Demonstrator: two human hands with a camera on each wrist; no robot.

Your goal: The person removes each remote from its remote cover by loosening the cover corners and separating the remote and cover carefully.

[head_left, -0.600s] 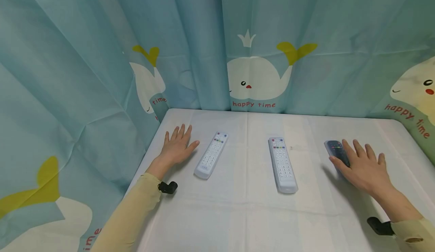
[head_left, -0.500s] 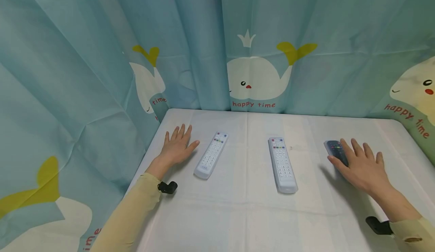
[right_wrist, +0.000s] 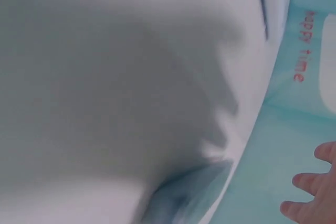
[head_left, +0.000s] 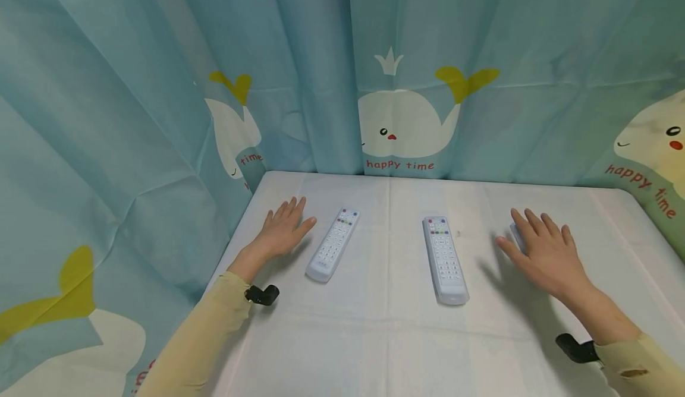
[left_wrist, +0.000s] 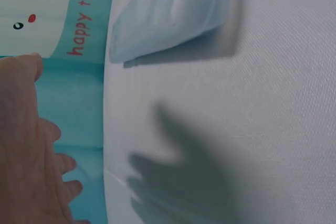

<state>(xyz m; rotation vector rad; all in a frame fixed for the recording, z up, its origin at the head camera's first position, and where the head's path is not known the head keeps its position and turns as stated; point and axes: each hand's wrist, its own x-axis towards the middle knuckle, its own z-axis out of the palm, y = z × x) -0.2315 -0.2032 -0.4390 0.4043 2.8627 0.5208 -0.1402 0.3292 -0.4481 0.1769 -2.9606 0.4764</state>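
My left hand (head_left: 279,233) has its fingers spread over the white table, just left of a white remote control (head_left: 333,245) in a clear cover. In the left wrist view that remote's covered end (left_wrist: 173,19) shows above the hand's shadow. A second white remote control (head_left: 445,260) lies near the middle. My right hand (head_left: 550,259), fingers extended and holding nothing, is above a dark remote control (head_left: 517,235). Most of this dark remote is hidden beneath the hand; its blurred end (right_wrist: 189,198) shows at the bottom of the right wrist view.
A blue-green curtain (head_left: 321,58) with whale prints stands along the table's back edge and left side. The white cloth on the table (head_left: 348,343) has fold lines. A small black device (head_left: 577,349) sits at the right wrist, another (head_left: 262,295) at the left.
My right hand has moved left and slightly away from me, now covering nearly all of the dark remote control. The left hand has barely shifted; the white remote controls stay put.
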